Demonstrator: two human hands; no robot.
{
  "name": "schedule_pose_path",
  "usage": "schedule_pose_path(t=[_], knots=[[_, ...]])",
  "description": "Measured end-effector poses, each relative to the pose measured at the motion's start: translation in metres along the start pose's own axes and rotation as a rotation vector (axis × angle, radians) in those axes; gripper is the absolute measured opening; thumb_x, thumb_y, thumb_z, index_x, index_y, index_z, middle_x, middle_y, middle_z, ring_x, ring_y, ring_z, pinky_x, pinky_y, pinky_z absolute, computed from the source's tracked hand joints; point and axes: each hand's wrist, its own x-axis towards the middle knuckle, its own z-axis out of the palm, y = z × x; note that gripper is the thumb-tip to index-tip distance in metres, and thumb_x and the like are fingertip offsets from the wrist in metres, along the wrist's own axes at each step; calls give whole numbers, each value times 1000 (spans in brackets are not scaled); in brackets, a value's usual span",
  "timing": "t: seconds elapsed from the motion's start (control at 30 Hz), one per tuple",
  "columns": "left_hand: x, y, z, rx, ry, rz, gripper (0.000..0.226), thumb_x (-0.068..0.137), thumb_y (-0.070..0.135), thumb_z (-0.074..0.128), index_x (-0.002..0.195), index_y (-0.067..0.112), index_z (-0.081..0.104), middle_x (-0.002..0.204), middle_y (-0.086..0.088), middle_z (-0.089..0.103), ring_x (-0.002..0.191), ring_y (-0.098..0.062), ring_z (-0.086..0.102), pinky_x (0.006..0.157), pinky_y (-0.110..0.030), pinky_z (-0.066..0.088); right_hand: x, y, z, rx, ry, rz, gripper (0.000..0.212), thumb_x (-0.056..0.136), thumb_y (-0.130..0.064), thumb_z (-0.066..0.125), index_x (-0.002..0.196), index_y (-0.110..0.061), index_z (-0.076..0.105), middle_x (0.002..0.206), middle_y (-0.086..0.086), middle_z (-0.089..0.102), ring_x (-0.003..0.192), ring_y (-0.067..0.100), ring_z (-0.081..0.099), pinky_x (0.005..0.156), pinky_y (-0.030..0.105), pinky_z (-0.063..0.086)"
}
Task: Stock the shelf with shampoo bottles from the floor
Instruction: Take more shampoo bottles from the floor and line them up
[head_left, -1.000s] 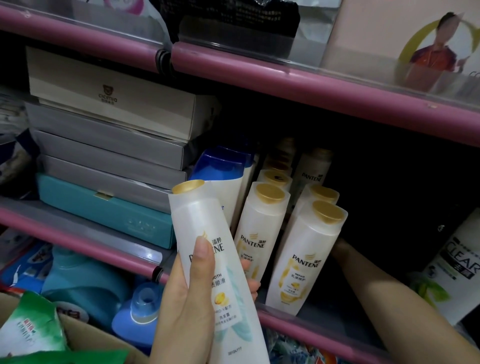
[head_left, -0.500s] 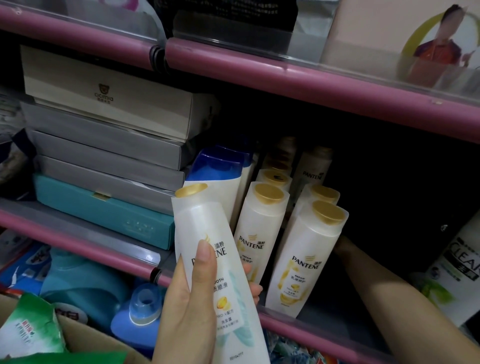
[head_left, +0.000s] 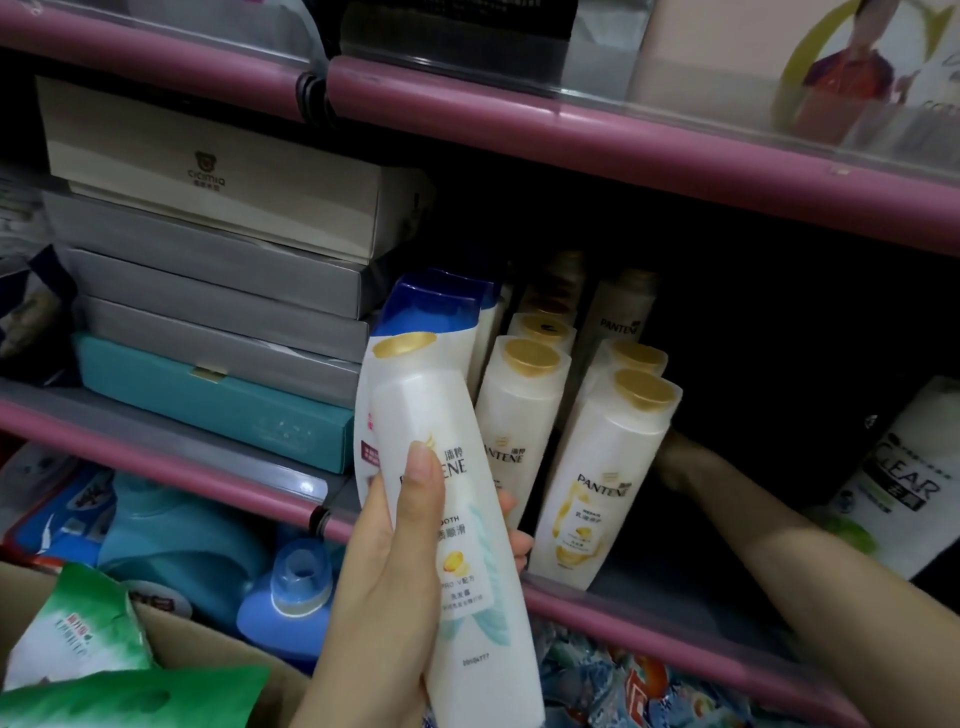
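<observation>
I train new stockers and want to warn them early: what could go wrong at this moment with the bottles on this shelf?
1. The right hand reaches behind the front Pantene bottle, which leans toward the shelf edge; a nudge might tip it off.
2. The left hand grips the held bottle in front of the packed rows; pushing it in may topple the blue-capped bottle or its neighbours.

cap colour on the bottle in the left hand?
Gold, on the held Pantene bottle; head view.
</observation>
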Motion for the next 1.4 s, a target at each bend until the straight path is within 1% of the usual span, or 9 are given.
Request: schedule_pose_path(t=[0.1,0.23,0.43,0.53,0.7,0.8,1.0,1.17,1.4], knots=[[-6,0,3,55,2,1,68,59,71,49,105,23,63,83,-10,75,69,-27,73,50,-29,56,-23,5,-7,85,245,-16,38,96,-6,50,133,-5,44,126,11,56,108,23,55,95,36,46],[-18,-3,12,74,-52,-52,67,57,76,45,85,23,73,77,-10,75,59,-27,71,45,-28,54,-103,8,-17,221,471,-175,27,93,-4,51,118,-14,51,109,10,61,96,18,56,81,26,47],[-35,-24,41,136,-168,-92,66,74,73,34,98,21,68,74,-7,75,58,-21,71,46,-24,52,-210,-9,-16,60,35,-346,32,83,-49,51,107,-32,66,104,-19,68,96,-7,61,77,8,48],[-42,-44,54,180,-170,-101,63,78,71,31,109,26,63,77,4,75,66,-12,72,49,-20,52,-231,-15,-12,152,-189,-252,34,82,-40,59,109,-22,66,101,-4,73,89,8,69,62,14,52],[-53,-72,67,288,-215,-126,91,56,93,32,128,41,50,115,0,68,90,-12,70,69,-30,59,-241,-6,-20,261,-191,-140,32,81,-20,68,111,-10,64,97,3,75,85,15,72,63,17,53],[-51,-72,67,408,-249,-18,54,69,86,32,101,51,56,101,19,68,93,0,65,76,-28,53,-237,-11,-35,300,-62,-260,30,79,-16,70,107,-13,63,94,-5,75,85,9,72,64,16,54],[-43,-68,61,619,107,205,8,94,36,50,99,29,50,101,13,62,91,2,59,71,-12,44,-171,-16,-57,220,264,-439,30,85,-18,68,112,-11,58,105,-1,70,96,10,67,81,23,54],[-37,-77,67,765,295,294,38,90,30,58,123,18,44,125,4,45,120,-17,42,103,-37,37,-123,15,-46,93,231,-407,35,85,-21,70,115,-20,53,106,-3,68,97,4,65,84,21,53],[-26,-99,72,940,447,168,72,81,42,64,142,17,35,145,-1,38,123,-15,19,101,-39,25,-107,67,-45,8,140,-250,43,77,-18,78,106,-33,51,100,-18,63,92,1,63,65,9,51]])
